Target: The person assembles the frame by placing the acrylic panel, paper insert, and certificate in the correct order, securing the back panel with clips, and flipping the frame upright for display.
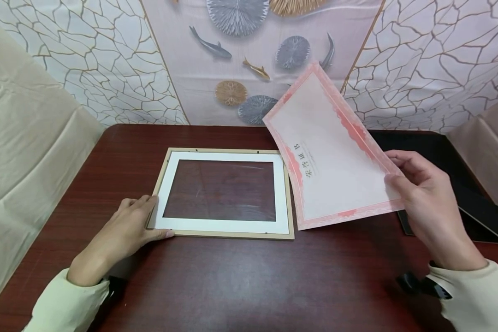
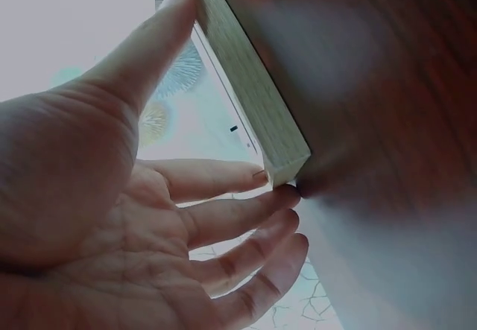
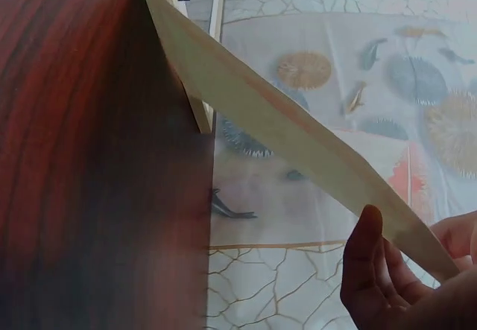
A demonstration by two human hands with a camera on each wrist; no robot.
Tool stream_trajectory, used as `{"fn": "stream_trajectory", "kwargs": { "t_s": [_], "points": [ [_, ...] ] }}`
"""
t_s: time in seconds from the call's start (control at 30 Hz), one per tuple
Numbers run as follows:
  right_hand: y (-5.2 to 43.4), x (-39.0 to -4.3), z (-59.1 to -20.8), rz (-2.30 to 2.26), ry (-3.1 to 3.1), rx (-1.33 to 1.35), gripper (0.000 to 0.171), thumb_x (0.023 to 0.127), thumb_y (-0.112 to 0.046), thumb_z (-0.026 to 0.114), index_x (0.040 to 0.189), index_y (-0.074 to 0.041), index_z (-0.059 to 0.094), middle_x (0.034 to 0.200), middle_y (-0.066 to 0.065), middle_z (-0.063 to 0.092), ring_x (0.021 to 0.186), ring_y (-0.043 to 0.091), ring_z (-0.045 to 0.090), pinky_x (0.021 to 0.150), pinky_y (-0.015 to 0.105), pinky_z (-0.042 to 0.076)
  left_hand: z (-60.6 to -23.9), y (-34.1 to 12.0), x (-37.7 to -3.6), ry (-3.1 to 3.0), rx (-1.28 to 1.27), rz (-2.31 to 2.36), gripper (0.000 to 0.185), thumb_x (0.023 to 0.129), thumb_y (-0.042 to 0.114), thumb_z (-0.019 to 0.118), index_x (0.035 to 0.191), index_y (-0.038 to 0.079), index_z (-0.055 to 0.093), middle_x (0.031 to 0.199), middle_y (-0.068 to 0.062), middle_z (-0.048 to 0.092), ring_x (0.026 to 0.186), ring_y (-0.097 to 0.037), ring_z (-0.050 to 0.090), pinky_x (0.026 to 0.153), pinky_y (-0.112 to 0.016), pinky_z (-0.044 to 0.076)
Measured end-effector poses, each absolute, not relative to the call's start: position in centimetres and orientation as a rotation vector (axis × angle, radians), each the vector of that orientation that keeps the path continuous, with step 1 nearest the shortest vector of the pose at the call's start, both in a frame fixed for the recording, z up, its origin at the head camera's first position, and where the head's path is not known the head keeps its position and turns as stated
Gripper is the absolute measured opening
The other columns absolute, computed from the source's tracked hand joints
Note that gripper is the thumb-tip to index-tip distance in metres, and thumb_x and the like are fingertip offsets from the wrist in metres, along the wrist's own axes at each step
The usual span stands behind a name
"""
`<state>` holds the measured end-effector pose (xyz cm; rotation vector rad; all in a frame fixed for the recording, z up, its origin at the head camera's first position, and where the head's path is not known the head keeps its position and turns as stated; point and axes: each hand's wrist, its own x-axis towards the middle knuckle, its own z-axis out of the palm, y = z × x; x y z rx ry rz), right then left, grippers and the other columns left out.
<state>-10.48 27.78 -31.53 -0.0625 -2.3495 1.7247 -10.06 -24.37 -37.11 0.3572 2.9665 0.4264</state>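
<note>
certificate pinched by right hand fingers; left hand fingers relaxed against frame corner.

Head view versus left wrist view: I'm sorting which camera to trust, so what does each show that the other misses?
Only the head view shows the right hand pinching the pink-bordered certificate, tilted up beside the picture frame, plus the frame's white mat, the glass and a black backing board at the right.

Only the left wrist view shows the left palm and the thickness of the frame's wooden edge close up.

Both show the left hand with straight fingers at the frame's left corner on the dark wooden table.
</note>
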Motion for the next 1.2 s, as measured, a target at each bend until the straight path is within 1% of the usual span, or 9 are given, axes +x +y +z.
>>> {"fn": "stream_trajectory", "kwargs": {
  "t_s": [0.17, 0.27, 0.37, 0.57, 0.7, 0.8, 0.9, 1.0, 1.2],
  "points": [
    [26.1, -10.9, -30.4, 1.426, -2.39, -0.003, 0.033, 0.102, 0.001, 0.057, 0.131, -0.007, 0.07, 0.11, -0.009, 0.07, 0.085, 0.008, 0.062, 0.066, 0.01, 0.053, -37.1, -24.2, -10.0, 2.998, 0.359, 0.422, 0.079, 0.082, 0.053, 0.085, 0.133, -0.001, 0.058, 0.123, -0.033, 0.063, 0.115, -0.051, 0.051, 0.093, -0.066, 0.049],
    [25.0, -11.1, -29.7, 1.249, -2.395, 0.057, 0.033, 0.102, 0.001, 0.056, 0.128, -0.01, 0.073, 0.113, -0.014, 0.069, 0.086, 0.006, 0.061, 0.069, 0.009, 0.048, -37.0, -24.1, -9.8, 2.997, 0.34, 0.404, 0.076, 0.08, 0.055, 0.086, 0.127, 0.001, 0.061, 0.108, -0.025, 0.062, 0.106, -0.047, 0.05, 0.085, -0.062, 0.05],
    [23.8, -11.3, -29.3, 1.132, -2.344, 0.185, 0.036, 0.099, 0.006, 0.053, 0.123, -0.009, 0.076, 0.111, -0.019, 0.067, 0.089, 0.003, 0.056, 0.073, 0.011, 0.041, -36.8, -23.9, -9.5, 2.995, 0.334, 0.371, 0.078, 0.079, 0.056, 0.086, 0.128, 0.0, 0.062, 0.103, -0.023, 0.063, 0.102, -0.046, 0.051, 0.08, -0.061, 0.051],
    [20.9, -12.1, -28.9, 0.954, -2.191, 0.574, 0.048, 0.09, 0.02, 0.041, 0.114, -0.002, 0.078, 0.104, 0.007, 0.071, 0.091, 0.007, 0.052, 0.08, 0.013, 0.035, -36.7, -23.1, -8.7, 3.01, 0.371, 0.332, 0.075, 0.078, 0.053, 0.088, 0.126, 0.0, 0.064, 0.101, -0.022, 0.063, 0.098, -0.043, 0.055, 0.073, -0.06, 0.054],
    [19.2, -12.4, -29.2, 0.781, -2.12, 0.806, 0.049, 0.086, 0.022, 0.041, 0.113, 0.001, 0.076, 0.106, 0.018, 0.07, 0.093, 0.025, 0.059, 0.083, 0.018, 0.043, -36.7, -22.7, -8.3, 3.022, 0.406, 0.313, 0.073, 0.077, 0.05, 0.089, 0.125, -0.001, 0.066, 0.099, -0.02, 0.064, 0.093, -0.039, 0.055, 0.074, -0.058, 0.054],
    [18.1, -12.4, -29.8, 0.599, -2.074, 0.996, 0.045, 0.084, 0.021, 0.047, 0.113, 0.002, 0.075, 0.107, 0.02, 0.069, 0.095, 0.033, 0.063, 0.076, 0.031, 0.055, -36.7, -22.4, -7.9, 3.019, 0.414, 0.303, 0.074, 0.078, 0.05, 0.089, 0.127, -0.001, 0.066, 0.098, -0.018, 0.064, 0.093, -0.037, 0.055, 0.076, -0.056, 0.055],
    [17.1, -12.2, -30.8, 0.441, -2.001, 1.168, 0.039, 0.09, 0.017, 0.049, 0.113, 0.001, 0.075, 0.106, 0.019, 0.069, 0.092, 0.033, 0.066, 0.069, 0.043, 0.059, -36.7, -22.2, -7.8, 3.009, 0.408, 0.313, 0.075, 0.078, 0.049, 0.089, 0.129, -0.001, 0.066, 0.1, -0.017, 0.064, 0.097, -0.038, 0.056, 0.076, -0.057, 0.055],
    [16.3, -12.1, -31.8, 0.347, -1.948, 1.285, 0.038, 0.096, 0.014, 0.044, 0.115, 0.0, 0.073, 0.103, 0.018, 0.069, 0.09, 0.032, 0.066, 0.072, 0.042, 0.059, -36.7, -22.1, -7.6, 3.007, 0.441, 0.352, 0.067, 0.078, 0.045, 0.09, 0.124, 0.001, 0.068, 0.099, -0.014, 0.065, 0.099, -0.039, 0.058, 0.081, -0.059, 0.055],
    [16.1, -11.3, -33.5, 0.212, -2.05, 1.411, 0.035, 0.097, 0.011, 0.043, 0.115, -0.004, 0.069, 0.109, 0.013, 0.066, 0.096, 0.029, 0.064, 0.083, 0.04, 0.058, -36.7, -22.1, -7.4, 3.003, 0.541, 0.445, 0.06, 0.078, 0.037, 0.092, 0.127, 0.009, 0.071, 0.101, -0.008, 0.07, 0.098, -0.036, 0.063, 0.089, -0.057, 0.053]
  ]
}}
